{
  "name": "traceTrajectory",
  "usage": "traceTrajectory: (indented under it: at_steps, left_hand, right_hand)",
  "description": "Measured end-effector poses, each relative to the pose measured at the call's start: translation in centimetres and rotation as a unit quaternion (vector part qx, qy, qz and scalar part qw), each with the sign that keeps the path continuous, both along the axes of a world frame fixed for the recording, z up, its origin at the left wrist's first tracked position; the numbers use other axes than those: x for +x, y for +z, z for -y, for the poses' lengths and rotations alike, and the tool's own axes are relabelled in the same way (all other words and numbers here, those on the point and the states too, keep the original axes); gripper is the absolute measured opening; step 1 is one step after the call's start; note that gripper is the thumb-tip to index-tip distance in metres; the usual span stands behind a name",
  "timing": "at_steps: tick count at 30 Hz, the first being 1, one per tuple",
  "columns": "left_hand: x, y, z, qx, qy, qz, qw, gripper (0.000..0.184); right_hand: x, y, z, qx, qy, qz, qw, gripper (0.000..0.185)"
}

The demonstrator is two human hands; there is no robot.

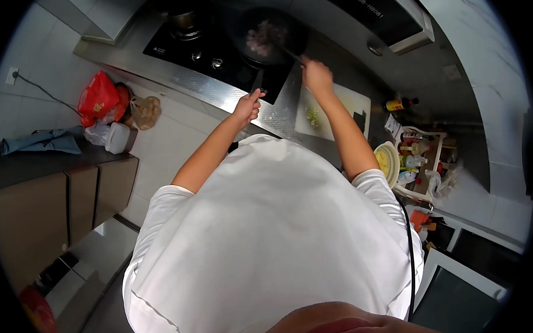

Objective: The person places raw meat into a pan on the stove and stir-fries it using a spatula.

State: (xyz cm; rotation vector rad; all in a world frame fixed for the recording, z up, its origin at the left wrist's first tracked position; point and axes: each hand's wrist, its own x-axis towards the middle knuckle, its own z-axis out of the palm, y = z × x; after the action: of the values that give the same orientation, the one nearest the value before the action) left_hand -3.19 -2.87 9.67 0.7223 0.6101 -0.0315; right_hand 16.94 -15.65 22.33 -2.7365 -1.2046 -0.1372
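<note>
A dark wok (pixel 297 31) sits on the right burner of the black gas stove (pixel 174 49), with pieces of pinkish meat (pixel 264 38) in it. My left hand (pixel 248 108) is closed around the wok's handle (pixel 258 80), at the stove's front edge. In my right hand (pixel 318 78) is the handle of a dark spatula (pixel 289 53), which reaches down into the meat; its blade is hard to make out. Below my right forearm lies a white cutting board (pixel 304 123) with chopped green pieces (pixel 313 116) on it.
A metal pot (pixel 185 22) stands on the left burner. A knife (pixel 359 121) rests at the board's right side. Further right are a sauce bottle (pixel 400 104), a yellow-filled basket (pixel 389 159) and a rack of bottles (pixel 419 161). Bags (pixel 100 99) lie at left.
</note>
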Motion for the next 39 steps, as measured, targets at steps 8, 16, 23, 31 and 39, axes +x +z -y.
traceTrajectory:
  at_steps: [8,16,23,31,39]
  left_hand:
    - [-0.3,1.0,0.4,0.011,-0.005,-0.015,1.000,0.038]
    - [-0.2,1.0,0.2,0.013,-0.006,-0.023,1.000,0.039]
    - [0.0,1.1,0.5,0.007,0.004,-0.030,1.000,0.038]
    - [-0.1,0.6,0.1,0.002,-0.005,-0.019,1.000,0.039]
    - [-0.1,0.7,0.3,0.008,0.007,-0.020,1.000,0.040]
  right_hand:
    - [-0.6,0.0,1.2,-0.009,0.013,-0.001,1.000,0.032]
    - [-0.9,-1.7,-3.4,0.043,-0.135,-0.097,0.985,0.030]
    - [-0.8,-2.2,-3.7,0.017,-0.029,-0.028,0.999,0.024]
    - [2.2,0.6,-3.0,0.039,-0.050,-0.035,0.997,0.023]
    - [3.8,-3.6,-6.1,-0.006,-0.018,-0.111,0.994,0.028]
